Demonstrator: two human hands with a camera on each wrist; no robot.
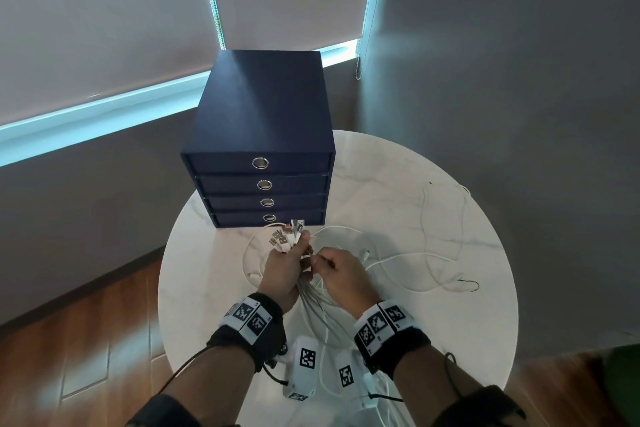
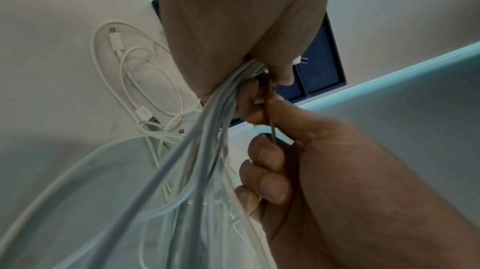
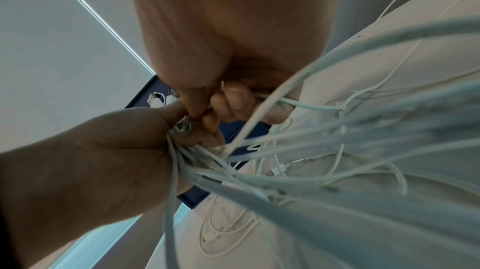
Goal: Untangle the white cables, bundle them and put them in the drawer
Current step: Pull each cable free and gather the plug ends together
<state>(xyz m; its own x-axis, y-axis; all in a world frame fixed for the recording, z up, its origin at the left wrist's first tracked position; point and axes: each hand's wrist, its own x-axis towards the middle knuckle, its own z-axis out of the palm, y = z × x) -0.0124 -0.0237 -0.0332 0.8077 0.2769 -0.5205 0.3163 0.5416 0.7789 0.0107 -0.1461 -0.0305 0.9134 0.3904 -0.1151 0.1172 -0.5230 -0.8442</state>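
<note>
Left hand (image 1: 284, 269) clenched round a bunch of white cables (image 1: 313, 302) just below their plugs (image 1: 285, 236), which fan out above the fist, held above the round white worktop (image 1: 433, 322). Right hand (image 1: 337, 270) just beside it, touching — thumb and forefinger pinched on a single thin strand at the edge of the bunch, remaining fingers (image 2: 270, 189) curled in below. Below both fists, cables hanging in a loose sheaf toward the worktop, with slack loops spread over the marble to the right and one looser thin lead (image 1: 446, 236) trailing well out toward the rim. Another coiled cable (image 2: 135, 80) lying flat on the worktop to the left of the hands, seen from the left wrist with both its connectors showing. Behind the hands, a dark blue drawer unit (image 1: 259, 135) standing on the far part of the worktop — four drawers, each with a round metal pull, all closed. Black straps with printed square markers on both wrists (image 1: 381, 326). Grey blinds (image 1: 104, 10) and wooden floor (image 1: 86, 340) beyond.
</note>
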